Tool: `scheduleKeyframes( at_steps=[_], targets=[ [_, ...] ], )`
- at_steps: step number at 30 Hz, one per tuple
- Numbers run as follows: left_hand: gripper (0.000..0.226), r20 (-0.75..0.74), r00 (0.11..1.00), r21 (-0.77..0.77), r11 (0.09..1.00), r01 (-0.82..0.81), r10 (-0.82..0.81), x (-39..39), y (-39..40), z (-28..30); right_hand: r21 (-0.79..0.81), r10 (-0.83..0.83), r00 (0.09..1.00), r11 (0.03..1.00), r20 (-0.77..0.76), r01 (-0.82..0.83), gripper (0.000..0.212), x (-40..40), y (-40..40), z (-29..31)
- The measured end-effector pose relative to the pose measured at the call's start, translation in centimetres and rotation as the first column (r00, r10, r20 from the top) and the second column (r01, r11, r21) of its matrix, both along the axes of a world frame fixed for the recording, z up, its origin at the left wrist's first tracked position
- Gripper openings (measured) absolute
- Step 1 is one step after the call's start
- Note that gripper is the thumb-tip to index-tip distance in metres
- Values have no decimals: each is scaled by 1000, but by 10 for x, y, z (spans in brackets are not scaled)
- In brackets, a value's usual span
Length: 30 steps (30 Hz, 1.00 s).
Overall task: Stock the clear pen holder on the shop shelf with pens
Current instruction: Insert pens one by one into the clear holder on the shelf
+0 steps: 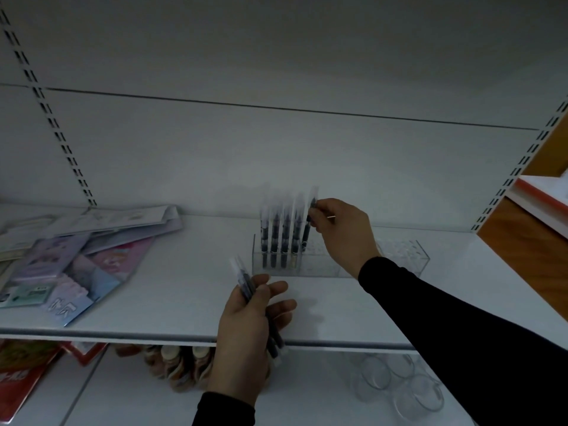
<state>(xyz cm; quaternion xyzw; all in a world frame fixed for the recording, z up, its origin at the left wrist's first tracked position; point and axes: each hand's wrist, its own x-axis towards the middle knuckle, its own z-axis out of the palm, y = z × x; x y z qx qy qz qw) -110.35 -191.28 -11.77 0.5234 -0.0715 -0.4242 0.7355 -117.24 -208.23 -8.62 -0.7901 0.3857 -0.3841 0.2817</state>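
Head view: a pen going upright into the clear pen holder on the shelf.

The right hand (341, 229) pinches one pen (309, 222) near its top, long axis nearly vertical, tip down at the holder (399, 256) beside the pens already standing in its left end. The left hand (249, 321), nearer the shelf (153, 318) edge, grips a spare bundle of pens (246, 281). The holder's right part looks unfilled.
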Motion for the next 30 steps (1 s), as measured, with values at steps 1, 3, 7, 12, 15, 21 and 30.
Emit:
scheduleKeyframes(
  at_steps=[1, 3, 7, 12, 15, 21, 30],
  targets=[
    [16, 1, 1000, 1, 1000, 3, -3, 0, 0, 0, 2, 3, 1000, 1000, -10, -3, 18, 0, 0, -2],
    [15, 5, 1000, 5, 1000, 5, -5, 0, 0, 0, 7, 14, 999, 1000, -40, -14, 18, -1, 1, -7],
    [11, 22, 1000, 13, 1000, 16, -17, 0, 0, 0, 4, 11, 997, 1000, -75, -10, 18, -2, 1, -9],
    [13, -26, 999, 17, 999, 41, -40, 0, -2, -2, 11, -4, 993, 1000, -121, 5, 26, -6, 4, -8],
    [16, -17, 998, 10, 998, 55, -55, -1, -2, -3, 24, -21, 998, 999, -59, 23, 18, -14, 15, -4],
    [20, 73, 988, 6, 990, 139, -139, -6, 1, -3, 283, 190, 981, 943, -36, -172, 16, -23, 50, -1],
    [19, 161, 953, 6, 966, 257, -255, -11, 3, -1, 468, 418, 908, 805, -11, -365, 23, -25, 68, -8]
  ],
)
